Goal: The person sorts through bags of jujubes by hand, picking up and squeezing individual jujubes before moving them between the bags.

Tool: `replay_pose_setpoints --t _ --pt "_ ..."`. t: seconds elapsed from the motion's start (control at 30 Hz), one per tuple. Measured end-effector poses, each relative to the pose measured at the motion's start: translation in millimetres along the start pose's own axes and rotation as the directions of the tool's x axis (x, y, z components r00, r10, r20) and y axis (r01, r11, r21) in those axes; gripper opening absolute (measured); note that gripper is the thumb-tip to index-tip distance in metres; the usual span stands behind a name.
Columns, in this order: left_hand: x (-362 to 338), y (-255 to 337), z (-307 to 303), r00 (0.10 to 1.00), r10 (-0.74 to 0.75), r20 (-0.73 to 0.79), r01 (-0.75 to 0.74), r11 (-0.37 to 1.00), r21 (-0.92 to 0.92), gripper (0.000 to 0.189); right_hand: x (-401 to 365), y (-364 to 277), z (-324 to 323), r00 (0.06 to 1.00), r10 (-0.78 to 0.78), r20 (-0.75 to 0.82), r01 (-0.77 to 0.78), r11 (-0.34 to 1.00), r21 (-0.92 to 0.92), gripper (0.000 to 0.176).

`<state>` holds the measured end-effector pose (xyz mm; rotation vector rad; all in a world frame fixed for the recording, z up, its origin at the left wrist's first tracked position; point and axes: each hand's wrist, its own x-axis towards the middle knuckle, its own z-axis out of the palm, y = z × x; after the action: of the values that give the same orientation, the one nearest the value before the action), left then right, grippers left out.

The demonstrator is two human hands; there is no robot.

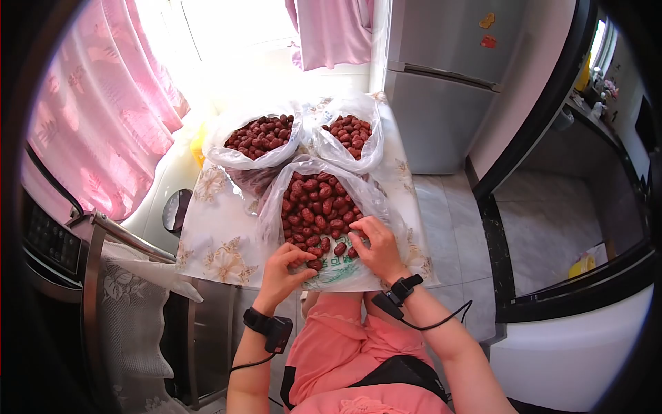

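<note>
A clear plastic bag (376,200) lies spread wide at the front of the table, holding many wrinkled dried red dates (318,207). My left hand (279,276) is at the bag's lower left, thumb and fingertips curled about a red date (315,264) at the near end of the pile. Over the bag's right side, my right hand (379,252) has its thumb and index finger apart, nothing visible between them. Close beneath its fingertips sit a few loose red dates (340,249). Green print shows through the plastic beside them.
Two more open bags of red dates stand behind, one at left (261,136) and one at right (348,134). They share a table with a flowered cloth (224,252). A grey fridge (441,103) stands beyond the right side, a steel-edged appliance (131,234) at left.
</note>
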<state>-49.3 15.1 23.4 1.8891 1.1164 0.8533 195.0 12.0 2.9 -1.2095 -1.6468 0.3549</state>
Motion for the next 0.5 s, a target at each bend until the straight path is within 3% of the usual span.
replay_pose_setpoints --t 0.27,0.37,0.43,0.5 --pt "0 -9 1 1.0 0.008 0.001 -0.008 0.999 -0.039 0.025 1 -2 -2 1.0 -0.025 -0.007 0.025 0.999 -0.026 0.015" --pt "-2 -17 3 0.998 -0.054 -0.013 0.051 0.982 -0.18 0.022 1 -1 -2 1.0 -0.013 -0.001 0.013 1.0 -0.017 0.015" --pt "-3 -18 2 0.984 -0.177 0.023 0.176 0.946 -0.271 0.016 1 -1 -1 1.0 -0.021 -0.005 0.021 1.0 -0.022 0.015" --pt "-2 -18 3 0.989 -0.149 0.001 0.145 0.958 -0.248 0.013 1 -1 -1 1.0 -0.03 -0.007 0.03 0.999 -0.026 0.015"
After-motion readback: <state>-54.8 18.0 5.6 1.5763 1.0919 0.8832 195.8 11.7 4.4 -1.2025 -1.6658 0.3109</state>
